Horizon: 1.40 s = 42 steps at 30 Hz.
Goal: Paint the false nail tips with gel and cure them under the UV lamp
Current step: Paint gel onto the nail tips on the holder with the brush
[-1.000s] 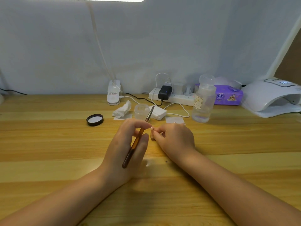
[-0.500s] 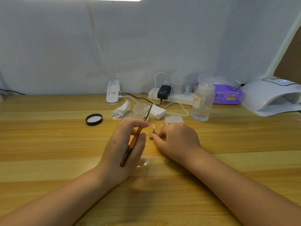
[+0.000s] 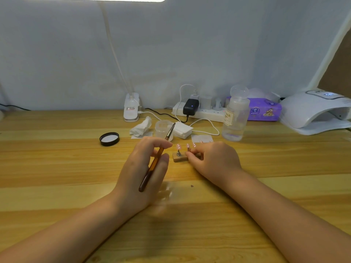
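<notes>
My left hand [image 3: 146, 168] grips a brown-handled gel brush [image 3: 157, 158], bristles pointing up and away toward the small clear jar [image 3: 163, 129]. Just right of it a small wooden stand [image 3: 179, 158] carries several pink false nail tips [image 3: 179, 146] on metal pegs. My right hand [image 3: 214, 160] rests on the table over the stand's right part, fingertips pinching one peg below a tip; the stand's right end is hidden under it. The white UV lamp [image 3: 311, 111] sits at the far right edge of the table.
A black jar lid [image 3: 109, 138], crumpled tissue [image 3: 141, 127], white pads [image 3: 182, 130], a clear liquid bottle [image 3: 234, 120], a power strip [image 3: 201, 111] with cables, a purple tissue pack [image 3: 264, 111] and a clip lamp base [image 3: 131, 109] line the back of the wooden table [image 3: 57, 168].
My right hand has shifted right and lowered, uncovering the wooden stand and its pink tips. The left hand with the brush stays almost where it was.
</notes>
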Motion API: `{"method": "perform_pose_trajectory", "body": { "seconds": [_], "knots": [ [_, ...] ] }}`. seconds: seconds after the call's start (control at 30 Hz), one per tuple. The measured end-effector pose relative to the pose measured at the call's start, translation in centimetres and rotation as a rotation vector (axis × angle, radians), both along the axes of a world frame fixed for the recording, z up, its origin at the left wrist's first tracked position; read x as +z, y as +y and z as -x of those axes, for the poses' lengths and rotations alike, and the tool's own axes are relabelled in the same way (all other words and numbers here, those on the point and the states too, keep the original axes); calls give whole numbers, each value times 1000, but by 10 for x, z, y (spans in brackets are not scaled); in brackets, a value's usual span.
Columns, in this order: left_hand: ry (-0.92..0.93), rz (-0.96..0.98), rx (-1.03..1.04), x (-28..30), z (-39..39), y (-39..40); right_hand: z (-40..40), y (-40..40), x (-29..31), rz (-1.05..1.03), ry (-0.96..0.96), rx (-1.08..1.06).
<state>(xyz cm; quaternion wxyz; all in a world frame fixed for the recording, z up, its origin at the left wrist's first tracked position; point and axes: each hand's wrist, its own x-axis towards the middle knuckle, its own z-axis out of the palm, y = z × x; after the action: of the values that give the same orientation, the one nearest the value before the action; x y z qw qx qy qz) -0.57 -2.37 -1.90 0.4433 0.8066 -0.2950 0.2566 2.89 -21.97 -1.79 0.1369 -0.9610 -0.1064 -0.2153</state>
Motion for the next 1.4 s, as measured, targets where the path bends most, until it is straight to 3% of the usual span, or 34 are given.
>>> {"method": "perform_pose_trajectory", "body": {
  "seconds": [0.5,0.7,0.83,1.2,1.4],
  "knots": [
    [55,16,-4,2,3,1,-1,1,-2,57,-31,52],
    [-34,37,-66,6,3,-1,8,-2,4,-249,-114,189],
    [-37,43,-69,6,2,0,9,-1,5,-340,-46,193],
    [48,101,-49,7,3,0,1,-8,8,-260,162,236],
    [69,138,-62,7,2,1,-1,-25,28,-376,136,242]
  ]
}}
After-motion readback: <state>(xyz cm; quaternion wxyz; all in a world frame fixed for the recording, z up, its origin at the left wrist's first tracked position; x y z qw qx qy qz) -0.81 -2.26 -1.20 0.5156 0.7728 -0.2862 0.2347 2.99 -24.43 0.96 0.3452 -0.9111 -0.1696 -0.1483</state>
